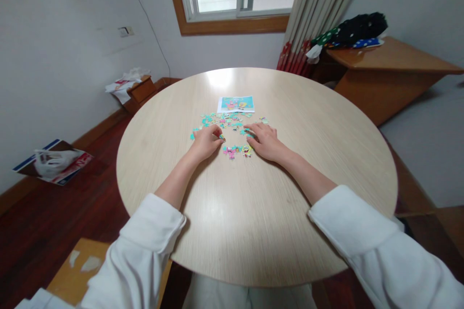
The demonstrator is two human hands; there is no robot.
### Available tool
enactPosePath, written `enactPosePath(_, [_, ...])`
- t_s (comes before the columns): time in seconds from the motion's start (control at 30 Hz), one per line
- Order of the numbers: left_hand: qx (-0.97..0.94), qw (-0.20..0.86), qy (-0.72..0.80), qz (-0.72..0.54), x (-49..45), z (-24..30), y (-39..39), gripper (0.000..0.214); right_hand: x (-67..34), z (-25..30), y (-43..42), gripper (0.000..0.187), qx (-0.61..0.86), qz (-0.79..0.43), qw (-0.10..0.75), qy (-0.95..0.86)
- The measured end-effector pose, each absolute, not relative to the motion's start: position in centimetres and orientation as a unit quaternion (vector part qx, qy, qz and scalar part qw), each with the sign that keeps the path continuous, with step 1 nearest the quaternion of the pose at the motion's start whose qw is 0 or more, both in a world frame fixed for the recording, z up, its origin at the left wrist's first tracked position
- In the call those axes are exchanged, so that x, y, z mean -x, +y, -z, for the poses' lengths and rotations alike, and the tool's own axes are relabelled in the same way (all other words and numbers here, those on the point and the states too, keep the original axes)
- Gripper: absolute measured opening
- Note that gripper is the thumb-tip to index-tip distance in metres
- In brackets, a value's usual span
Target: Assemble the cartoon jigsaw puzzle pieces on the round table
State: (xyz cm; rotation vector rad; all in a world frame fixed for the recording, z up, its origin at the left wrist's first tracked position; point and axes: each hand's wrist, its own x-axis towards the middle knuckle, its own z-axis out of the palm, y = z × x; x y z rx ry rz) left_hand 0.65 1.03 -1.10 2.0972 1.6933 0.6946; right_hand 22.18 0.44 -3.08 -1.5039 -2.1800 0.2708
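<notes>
Head view: a round, pale wood-grain table (253, 231) lies under both hands. Loose teal, pink and yellow jigsaw pieces (208, 119) are scattered mostly beyond the hands, some just beside the fingertips. Beyond these, farther from the hands, a rectangular printed paper sheet (237, 104) shows pink and yellow cartoon figures on blue. Right hand (266, 141): palm down, fingers loosely spread, no grasp seen, fingertips at loose pieces. Left hand (207, 142): thumb and fingers pinching a small multicoloured jigsaw piece (223, 138). Between the hands, slightly nearer the wearer: a pink, teal and yellow assembled strip (237, 149).
</notes>
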Motion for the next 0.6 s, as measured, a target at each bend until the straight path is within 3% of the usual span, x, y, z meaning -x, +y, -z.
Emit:
enactPosePath(0.27, [-0.673,0.390,0.493,-0.390,0.7,0.6,1.6,0.005,-22.3,3.3,0.5,0.042,0.550,-0.098,0.234,-0.795])
enactPosePath(0.37, [-0.649,0.463,0.490,-0.353,1.2,-0.5,1.0,0.006,-22.2,3.1,0.5,0.042,0.555,-0.096,0.228,-0.794])
enactPosePath(0.6, [-0.676,0.487,0.494,-0.249,1.2,-1.8,-0.4,0.009,-22.4,3.3,0.6,0.042,0.544,-0.096,0.244,-0.797])
